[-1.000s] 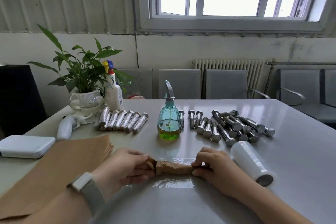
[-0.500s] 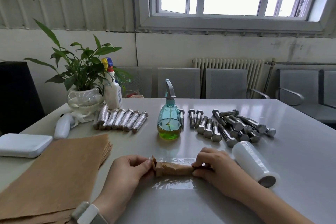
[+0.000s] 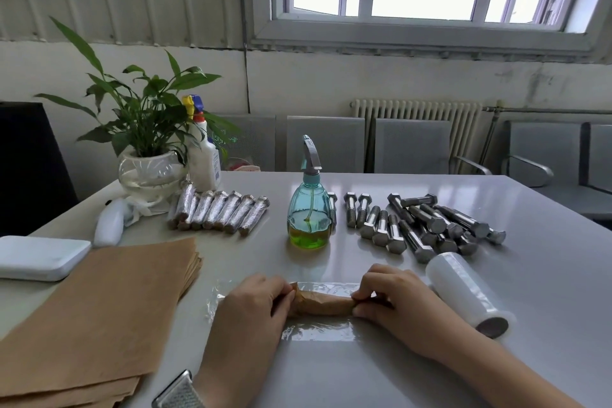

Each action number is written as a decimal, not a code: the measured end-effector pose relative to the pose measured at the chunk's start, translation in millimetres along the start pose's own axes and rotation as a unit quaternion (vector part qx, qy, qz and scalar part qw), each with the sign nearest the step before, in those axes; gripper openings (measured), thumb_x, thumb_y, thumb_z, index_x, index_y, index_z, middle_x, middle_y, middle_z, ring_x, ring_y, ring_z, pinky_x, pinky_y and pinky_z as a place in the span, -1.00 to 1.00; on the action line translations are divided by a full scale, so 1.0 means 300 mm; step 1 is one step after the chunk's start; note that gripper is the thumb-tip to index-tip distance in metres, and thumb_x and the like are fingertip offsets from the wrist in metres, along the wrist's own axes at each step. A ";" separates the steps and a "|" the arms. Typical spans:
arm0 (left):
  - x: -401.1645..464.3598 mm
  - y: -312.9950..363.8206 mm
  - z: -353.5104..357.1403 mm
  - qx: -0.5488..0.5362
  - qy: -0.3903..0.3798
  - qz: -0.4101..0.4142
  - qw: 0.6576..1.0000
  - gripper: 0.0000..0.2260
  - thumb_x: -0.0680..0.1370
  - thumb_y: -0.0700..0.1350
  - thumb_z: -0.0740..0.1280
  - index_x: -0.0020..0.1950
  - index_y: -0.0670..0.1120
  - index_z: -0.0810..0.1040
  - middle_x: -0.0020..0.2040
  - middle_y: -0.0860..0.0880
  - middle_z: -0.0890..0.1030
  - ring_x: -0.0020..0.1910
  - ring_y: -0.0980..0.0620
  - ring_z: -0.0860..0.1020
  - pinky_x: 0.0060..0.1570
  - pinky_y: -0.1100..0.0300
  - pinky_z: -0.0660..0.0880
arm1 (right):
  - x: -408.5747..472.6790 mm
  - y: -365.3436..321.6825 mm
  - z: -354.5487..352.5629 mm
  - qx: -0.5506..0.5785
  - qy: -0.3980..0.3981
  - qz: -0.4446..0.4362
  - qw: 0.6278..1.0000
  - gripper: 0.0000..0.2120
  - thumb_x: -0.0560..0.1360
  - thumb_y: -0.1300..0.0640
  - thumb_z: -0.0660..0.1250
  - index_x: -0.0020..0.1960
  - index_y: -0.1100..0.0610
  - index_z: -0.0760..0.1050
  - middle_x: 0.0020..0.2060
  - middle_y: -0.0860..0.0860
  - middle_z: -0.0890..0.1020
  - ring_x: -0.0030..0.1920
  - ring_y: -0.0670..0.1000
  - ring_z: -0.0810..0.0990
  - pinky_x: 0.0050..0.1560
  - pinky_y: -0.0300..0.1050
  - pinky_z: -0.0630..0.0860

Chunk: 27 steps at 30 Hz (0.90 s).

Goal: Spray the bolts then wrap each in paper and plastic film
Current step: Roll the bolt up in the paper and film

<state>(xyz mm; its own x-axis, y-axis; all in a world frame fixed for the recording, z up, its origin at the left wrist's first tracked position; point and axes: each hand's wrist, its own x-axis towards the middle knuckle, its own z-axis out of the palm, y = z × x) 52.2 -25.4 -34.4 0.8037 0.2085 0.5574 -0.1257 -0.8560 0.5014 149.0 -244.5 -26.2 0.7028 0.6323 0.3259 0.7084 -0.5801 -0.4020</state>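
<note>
A bolt wrapped in brown paper (image 3: 323, 303) lies crosswise on a sheet of clear plastic film (image 3: 318, 331) at the table's front. My left hand (image 3: 251, 305) holds its left end and my right hand (image 3: 394, 300) pinches its right end. Just right of my right hand lies the roll of plastic film (image 3: 467, 291). Behind, a pile of bare steel bolts (image 3: 420, 225) sits at the right, a blue spray bottle (image 3: 308, 209) with green liquid stands in the middle, and a row of film-wrapped bolts (image 3: 218, 214) lies at the left.
A stack of brown paper sheets (image 3: 99, 308) covers the front left of the grey table (image 3: 546, 275). A white box (image 3: 39, 257), a white handheld device (image 3: 109, 225), a potted plant (image 3: 145, 129) and a white spray bottle (image 3: 203, 156) stand at the back left.
My left hand shifted its hold on the paper-wrapped bolt's left end, its wrist swinging toward me. The bolt and my right hand stayed in place.
</note>
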 end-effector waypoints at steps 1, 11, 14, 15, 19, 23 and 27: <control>-0.002 -0.003 -0.001 -0.008 0.001 -0.001 1.000 -0.88 0.44 -0.16 0.51 -0.22 0.05 0.65 -0.31 0.13 0.56 -0.31 0.19 0.47 -0.25 0.43 0.33 | 0.000 -0.001 0.000 0.001 0.000 0.001 1.000 -0.92 0.45 0.04 0.49 -0.09 0.00 0.63 -0.17 -0.26 0.51 -0.12 -0.23 0.49 -0.10 -0.44 0.32; -0.002 -0.012 0.011 -0.076 0.027 -0.037 0.996 -0.90 0.43 -0.15 0.52 -0.12 0.04 0.71 -0.27 0.21 0.62 -0.12 0.30 0.53 -0.14 0.56 0.33 | 0.001 -0.006 -0.005 -0.001 -0.003 0.012 1.000 -0.93 0.46 0.03 0.49 -0.08 -0.01 0.63 -0.17 -0.25 0.51 -0.09 -0.24 0.48 -0.11 -0.46 0.32; -0.001 -0.018 0.016 -0.067 0.011 -0.027 0.997 -0.91 0.46 -0.16 0.50 -0.13 0.04 0.71 -0.28 0.17 0.58 -0.22 0.22 0.52 -0.15 0.51 0.33 | 0.001 -0.007 -0.003 0.003 -0.005 0.015 1.000 -0.93 0.46 0.03 0.49 -0.08 -0.01 0.63 -0.16 -0.24 0.52 -0.13 -0.26 0.48 -0.12 -0.46 0.32; -0.001 -0.021 0.017 -0.065 0.008 -0.021 0.998 -0.91 0.46 -0.16 0.49 -0.12 0.04 0.71 -0.28 0.16 0.57 -0.23 0.22 0.51 -0.14 0.51 0.33 | 0.002 -0.007 -0.003 0.004 -0.004 0.014 1.000 -0.93 0.46 0.04 0.49 -0.09 -0.01 0.63 -0.16 -0.22 0.53 -0.13 -0.26 0.48 -0.12 -0.46 0.32; 0.004 -0.027 0.021 -0.042 -0.001 0.014 0.999 -0.88 0.50 -0.15 0.46 -0.02 0.04 0.72 -0.29 0.11 0.49 -0.30 0.18 0.47 -0.20 0.48 0.33 | 0.002 -0.006 -0.005 0.001 -0.005 0.015 1.000 -0.93 0.46 0.04 0.49 -0.10 0.01 0.63 -0.14 -0.19 0.55 -0.16 -0.25 0.47 -0.13 -0.44 0.33; 0.011 -0.031 0.014 -0.010 -0.033 0.052 0.998 -0.88 0.53 -0.14 0.42 0.01 0.03 0.71 -0.24 0.07 0.46 -0.29 0.08 0.50 -0.24 0.26 0.44 | 0.002 -0.009 -0.006 0.005 -0.008 0.013 1.000 -0.93 0.47 0.05 0.49 -0.10 0.00 0.63 -0.14 -0.21 0.53 -0.17 -0.26 0.47 -0.13 -0.44 0.33; 0.040 -0.050 0.003 -0.026 -0.068 0.071 0.995 -0.95 0.53 -0.11 0.41 -0.08 0.01 0.67 -0.22 0.10 0.44 -0.28 0.13 0.47 -0.26 0.32 0.40 | 0.001 -0.008 -0.005 0.001 -0.009 0.012 1.000 -0.92 0.47 0.05 0.49 -0.09 0.02 0.63 -0.14 -0.20 0.53 -0.17 -0.26 0.46 -0.14 -0.46 0.31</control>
<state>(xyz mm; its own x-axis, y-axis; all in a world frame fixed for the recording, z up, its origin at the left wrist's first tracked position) 64.3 -10.5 -36.0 0.8467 0.0182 0.5318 -0.2705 -0.8459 0.4597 147.7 -243.7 -23.8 0.7187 0.6273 0.2999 0.6907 -0.5944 -0.4119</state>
